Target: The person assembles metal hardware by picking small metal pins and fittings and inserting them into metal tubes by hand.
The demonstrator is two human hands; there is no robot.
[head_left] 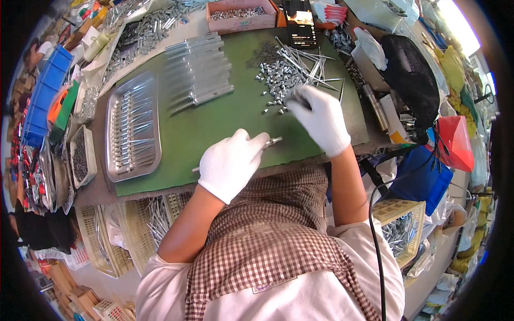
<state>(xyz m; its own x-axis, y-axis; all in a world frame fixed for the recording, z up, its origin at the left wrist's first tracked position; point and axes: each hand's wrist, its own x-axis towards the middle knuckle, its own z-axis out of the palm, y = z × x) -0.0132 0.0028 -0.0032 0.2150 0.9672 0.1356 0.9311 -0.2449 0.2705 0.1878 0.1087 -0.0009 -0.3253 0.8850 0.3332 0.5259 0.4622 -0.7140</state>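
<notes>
My left hand [230,163], in a white knitted glove, is closed around a thin metal rod [274,142]. A silvery fitting shows at the rod's right end, and its other end sticks out below the hand. My right hand [321,120], also gloved, bends its fingers inward at the near edge of a heap of small metal fittings [281,80]. What its fingertips hold is hidden. Long thin metal rods [316,69] lie across the heap's right side, with dark small pins [263,55] behind. All this rests on a green mat [198,128].
A metal tray [111,144] of rods with fittings stands at the left. Clear tubes or sleeves [201,69] lie in a row beside it. At the back are a pink box [235,24] of small parts and a lit phone [301,27]. A black cable [373,230] hangs at the right.
</notes>
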